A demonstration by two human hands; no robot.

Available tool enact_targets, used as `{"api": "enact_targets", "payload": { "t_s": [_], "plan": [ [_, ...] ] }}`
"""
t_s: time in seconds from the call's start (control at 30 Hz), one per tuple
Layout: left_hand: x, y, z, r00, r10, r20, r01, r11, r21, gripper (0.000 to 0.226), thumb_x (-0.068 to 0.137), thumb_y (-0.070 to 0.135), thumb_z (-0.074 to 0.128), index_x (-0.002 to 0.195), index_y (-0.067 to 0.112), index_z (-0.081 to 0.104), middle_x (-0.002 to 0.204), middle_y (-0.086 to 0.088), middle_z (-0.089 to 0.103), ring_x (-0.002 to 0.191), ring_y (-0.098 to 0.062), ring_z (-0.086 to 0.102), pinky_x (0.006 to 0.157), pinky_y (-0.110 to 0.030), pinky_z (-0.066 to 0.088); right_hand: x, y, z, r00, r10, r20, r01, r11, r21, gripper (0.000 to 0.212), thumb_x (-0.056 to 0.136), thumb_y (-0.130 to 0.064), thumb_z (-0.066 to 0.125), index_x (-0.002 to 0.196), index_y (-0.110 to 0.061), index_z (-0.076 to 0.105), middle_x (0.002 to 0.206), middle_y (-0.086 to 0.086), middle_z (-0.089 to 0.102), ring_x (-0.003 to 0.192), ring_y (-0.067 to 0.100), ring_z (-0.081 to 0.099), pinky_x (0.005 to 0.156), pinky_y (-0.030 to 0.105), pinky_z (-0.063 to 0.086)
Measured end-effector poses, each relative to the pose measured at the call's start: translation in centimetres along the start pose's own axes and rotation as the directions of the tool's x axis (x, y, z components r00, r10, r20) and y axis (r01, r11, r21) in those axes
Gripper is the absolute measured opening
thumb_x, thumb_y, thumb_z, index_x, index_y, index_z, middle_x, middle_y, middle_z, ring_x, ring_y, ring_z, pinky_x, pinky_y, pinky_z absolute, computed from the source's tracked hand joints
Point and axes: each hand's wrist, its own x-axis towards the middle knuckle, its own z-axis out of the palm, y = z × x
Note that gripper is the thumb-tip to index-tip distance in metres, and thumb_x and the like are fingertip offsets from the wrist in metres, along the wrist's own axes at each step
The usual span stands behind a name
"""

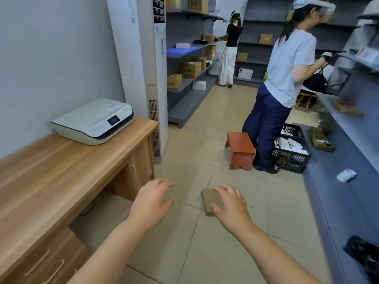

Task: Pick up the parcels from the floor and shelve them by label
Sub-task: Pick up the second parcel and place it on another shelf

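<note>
A small brown cardboard parcel [210, 199] is held above the tiled floor by my right hand [230, 206], fingers over its top and thumb on its near side. My left hand [152, 199] hovers a little to the left of it, fingers spread, holding nothing. Grey shelving [348, 152] runs along the right wall and carries a few parcels, among them a small white packet [346, 175] and a brown parcel [347, 108]. More grey shelves [190, 78] with cardboard boxes stand at the back left.
A wooden desk [67, 169] with a white printer [93, 120] lies on my left. Ahead stand a red stool [241, 149], a black crate [291, 149] of packets, and a person in a light shirt [287, 78]. Another person [228, 50] works at the far shelves.
</note>
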Motion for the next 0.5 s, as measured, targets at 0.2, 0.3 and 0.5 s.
{"api": "enact_targets", "payload": {
  "t_s": [0.2, 0.3, 0.5],
  "plan": [
    [8.8, 2.6, 2.6, 1.0, -0.019, 0.004, 0.019, 0.999, -0.027, 0.051, 0.086, 0.032, 0.054, 0.135, 0.028, 0.04, 0.137, 0.007, 0.046, 0.126, -0.015, 0.04, 0.104, -0.03, 0.031, 8.3, 5.4, -2.0, 1.0, 0.026, -0.002, -0.026, 1.0, -0.013, 0.048, 0.088, -0.032, 0.052, 0.134, -0.027, 0.043, 0.141, -0.005, 0.039, 0.13, 0.017, 0.031, 0.107, 0.034, 0.024],
    [11.8, 2.6, 3.9, 0.998, -0.06, 0.034, 0.061, 0.997, -0.047, 0.055, 0.086, 0.031, 0.053, 0.137, 0.028, 0.036, 0.138, 0.006, 0.045, 0.12, -0.017, 0.045, 0.103, -0.031, 0.033, 11.6, 7.5, -2.4, 0.999, 0.05, 0.002, -0.05, 0.999, -0.017, 0.045, 0.089, -0.032, 0.052, 0.133, -0.027, 0.044, 0.14, -0.005, 0.041, 0.13, 0.017, 0.032, 0.106, 0.034, 0.025],
    [17.9, 1.4, 6.1, 0.994, -0.078, 0.071, 0.083, 0.994, -0.074, 0.058, 0.085, 0.03, 0.055, 0.138, 0.025, 0.035, 0.138, 0.004, 0.046, 0.123, -0.016, 0.044, 0.101, -0.03, 0.035, 17.3, 9.7, -1.8, 0.996, 0.09, 0.025, -0.09, 0.996, -0.003, 0.047, 0.089, -0.031, 0.053, 0.134, -0.027, 0.043, 0.14, -0.006, 0.042, 0.13, 0.017, 0.032, 0.106, 0.034, 0.025]
  ]
}}
